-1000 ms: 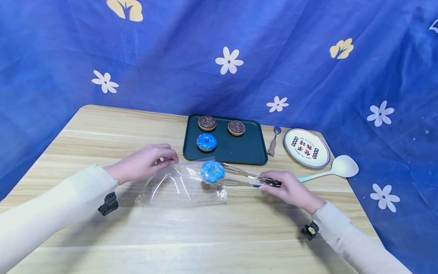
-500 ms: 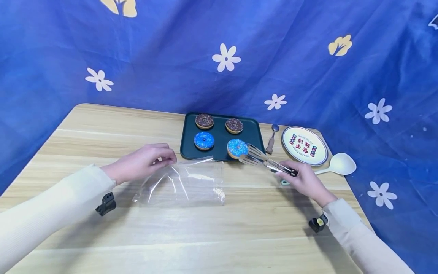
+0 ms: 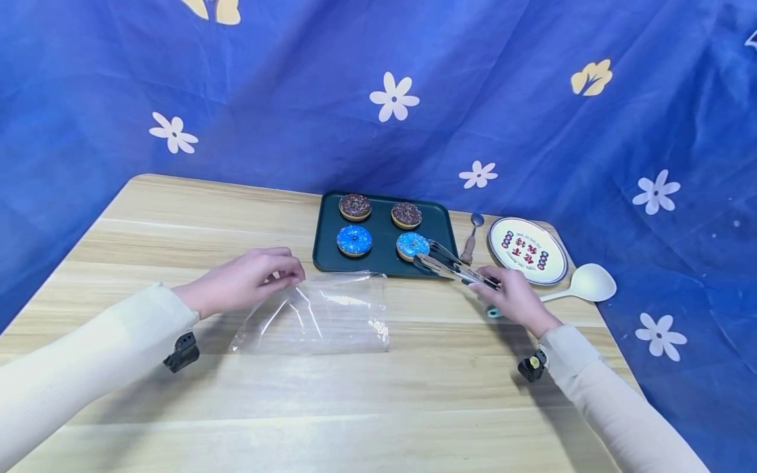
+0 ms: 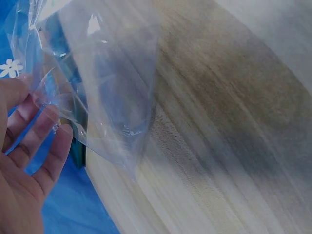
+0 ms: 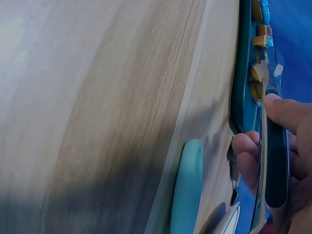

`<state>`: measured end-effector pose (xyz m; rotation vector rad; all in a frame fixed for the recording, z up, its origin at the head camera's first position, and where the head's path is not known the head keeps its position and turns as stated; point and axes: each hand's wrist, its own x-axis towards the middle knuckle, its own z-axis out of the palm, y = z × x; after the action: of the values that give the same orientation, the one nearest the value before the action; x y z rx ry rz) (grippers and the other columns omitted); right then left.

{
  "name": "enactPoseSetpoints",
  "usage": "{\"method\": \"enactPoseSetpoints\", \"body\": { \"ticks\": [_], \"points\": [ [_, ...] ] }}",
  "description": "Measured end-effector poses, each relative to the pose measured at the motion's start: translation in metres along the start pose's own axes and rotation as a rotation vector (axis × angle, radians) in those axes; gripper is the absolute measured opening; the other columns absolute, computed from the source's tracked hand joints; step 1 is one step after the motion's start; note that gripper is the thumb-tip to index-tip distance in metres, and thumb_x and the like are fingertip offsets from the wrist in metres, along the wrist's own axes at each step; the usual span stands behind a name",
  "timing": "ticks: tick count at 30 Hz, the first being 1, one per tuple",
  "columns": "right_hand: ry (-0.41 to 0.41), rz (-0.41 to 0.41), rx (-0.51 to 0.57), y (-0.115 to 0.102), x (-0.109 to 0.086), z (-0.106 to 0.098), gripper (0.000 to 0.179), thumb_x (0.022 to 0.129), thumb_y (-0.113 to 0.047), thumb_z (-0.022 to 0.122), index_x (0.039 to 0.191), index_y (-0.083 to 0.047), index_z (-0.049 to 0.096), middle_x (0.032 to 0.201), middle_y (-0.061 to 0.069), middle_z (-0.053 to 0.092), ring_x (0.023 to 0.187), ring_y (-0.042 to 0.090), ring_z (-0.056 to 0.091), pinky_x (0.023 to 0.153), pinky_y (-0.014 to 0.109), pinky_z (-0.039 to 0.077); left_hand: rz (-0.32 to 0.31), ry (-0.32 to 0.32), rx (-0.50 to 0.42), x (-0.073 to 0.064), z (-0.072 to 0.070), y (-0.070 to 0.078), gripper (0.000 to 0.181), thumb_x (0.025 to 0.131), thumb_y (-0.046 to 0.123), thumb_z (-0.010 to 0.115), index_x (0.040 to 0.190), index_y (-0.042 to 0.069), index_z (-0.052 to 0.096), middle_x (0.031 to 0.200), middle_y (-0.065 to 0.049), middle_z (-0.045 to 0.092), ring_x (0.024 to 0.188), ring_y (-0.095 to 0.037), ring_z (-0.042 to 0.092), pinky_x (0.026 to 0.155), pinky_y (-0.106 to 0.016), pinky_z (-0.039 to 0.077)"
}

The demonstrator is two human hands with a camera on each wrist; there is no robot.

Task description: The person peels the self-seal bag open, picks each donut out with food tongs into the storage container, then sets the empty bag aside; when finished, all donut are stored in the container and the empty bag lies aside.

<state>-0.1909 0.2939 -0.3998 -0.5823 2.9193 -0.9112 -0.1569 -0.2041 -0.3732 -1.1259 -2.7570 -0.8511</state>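
Note:
My left hand (image 3: 254, 279) pinches the top corner of a clear plastic bag (image 3: 331, 318), which hangs down close over the table at front centre. In the left wrist view the bag (image 4: 114, 92) spreads out from the thumb and fingers. My right hand (image 3: 513, 297) grips metal tongs (image 3: 458, 268) with dark handles. Their tips are spread and stand at the right edge of a light blue doughnut (image 3: 412, 246) on the dark green tray (image 3: 384, 256). A darker blue doughnut (image 3: 354, 240) and two chocolate doughnuts, left (image 3: 355, 205) and right (image 3: 406, 214), share the tray.
Right of the tray lies a small spoon (image 3: 469, 246). Farther right is an oval white plate (image 3: 520, 243) with red characters. A large white ladle (image 3: 593, 282) with a mint handle (image 5: 187, 190) lies beyond my right hand. A blue cloth (image 3: 284, 118) hangs behind the table.
The tongs carried the light blue doughnut from over the bag to the tray's front right. It now sits there, with the tongs spread beside it. The left hand and bag stay put.

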Motion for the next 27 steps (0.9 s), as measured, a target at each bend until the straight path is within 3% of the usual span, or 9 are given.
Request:
{"method": "enactPoseSetpoints", "body": {
  "ticks": [9, 19, 24, 27],
  "points": [
    [-0.023, 0.029, 0.005, 0.001, 0.001, 0.002, 0.03, 0.098, -0.016, 0.075, 0.121, 0.003, 0.071, 0.095, 0.017, 0.078, 0.058, 0.018, 0.07, 0.056, 0.023, 0.053, -0.023, -0.011, 0.017, -0.001, -0.001, 0.004, 0.014, 0.096, 0.003, 0.073, 0.103, 0.015, 0.077, 0.098, 0.008, 0.07, 0.087, -0.003, 0.063, 0.077, -0.027, 0.059],
    [0.005, 0.036, 0.007, 0.002, 0.001, -0.002, 0.029, 0.094, -0.021, 0.08, 0.113, -0.001, 0.07, 0.096, 0.015, 0.077, 0.06, 0.018, 0.071, 0.059, 0.023, 0.054, -0.032, -0.013, 0.043, -0.001, 0.001, 0.008, 0.014, 0.097, 0.005, 0.072, 0.103, 0.017, 0.077, 0.098, 0.01, 0.069, 0.087, -0.003, 0.063, 0.078, -0.031, 0.06],
    [0.03, 0.012, 0.012, 0.003, -0.008, -0.007, 0.034, 0.097, -0.021, 0.077, 0.122, -0.001, 0.068, 0.092, 0.011, 0.078, 0.069, 0.014, 0.071, 0.064, 0.024, 0.055, -0.053, -0.023, 0.106, -0.001, 0.003, 0.012, 0.013, 0.098, 0.013, 0.072, 0.111, 0.014, 0.076, 0.106, 0.005, 0.069, 0.097, -0.011, 0.065, 0.087, -0.039, 0.061],
    [0.041, -0.02, -0.01, 0.002, -0.017, -0.007, 0.038, 0.098, -0.021, 0.074, 0.13, -0.002, 0.065, 0.095, 0.008, 0.076, 0.073, 0.007, 0.064, 0.069, 0.024, 0.054, -0.041, -0.035, 0.171, -0.002, 0.006, 0.017, 0.028, 0.1, 0.024, 0.071, 0.125, 0.013, 0.071, 0.121, -0.003, 0.068, 0.113, -0.021, 0.064, 0.099, -0.047, 0.058]
  ]
}}
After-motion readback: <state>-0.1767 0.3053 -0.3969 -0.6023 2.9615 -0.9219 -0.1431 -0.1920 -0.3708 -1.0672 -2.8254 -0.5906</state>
